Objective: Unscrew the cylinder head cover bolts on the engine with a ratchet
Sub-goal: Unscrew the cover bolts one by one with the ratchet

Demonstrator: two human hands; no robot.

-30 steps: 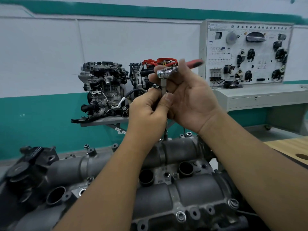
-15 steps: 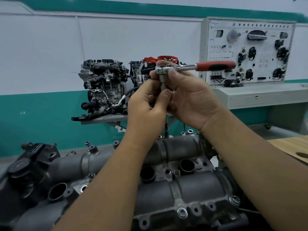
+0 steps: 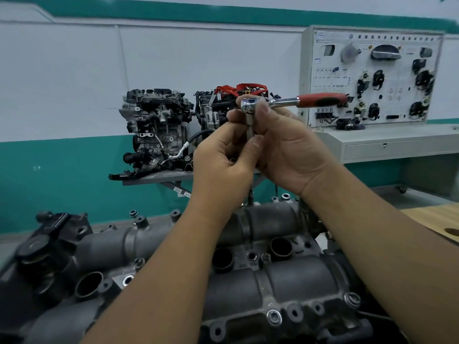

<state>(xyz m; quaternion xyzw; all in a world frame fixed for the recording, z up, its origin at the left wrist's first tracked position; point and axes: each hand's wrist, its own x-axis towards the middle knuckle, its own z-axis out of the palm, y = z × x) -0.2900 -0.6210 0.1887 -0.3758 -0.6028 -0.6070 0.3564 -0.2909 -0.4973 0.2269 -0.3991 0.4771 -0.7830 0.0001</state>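
Item: ratchet (image 3: 293, 101), chrome head pinched under my right hand (image 3: 285, 150) fingertips, red handle jutting right. Left hand (image 3: 223, 165) fingers curl round the extension just below. Cylinder head cover (image 3: 260, 219) lies beneath both. I judge: keep shaft vertical, seated on bolt.

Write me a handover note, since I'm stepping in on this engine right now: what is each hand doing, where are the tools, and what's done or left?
Left hand: fingers pinch the extension bar below the ratchet head.
Right hand: fingers curl round the ratchet at its head; the red handle points right, free.
The bar runs down toward a bolt at the far edge of the cylinder head cover; whether it is seated there is hidden behind the left hand.
Done: cannot tell if any bolt is out.
Left: bolts still sit along the near edge, such as this near bolt.
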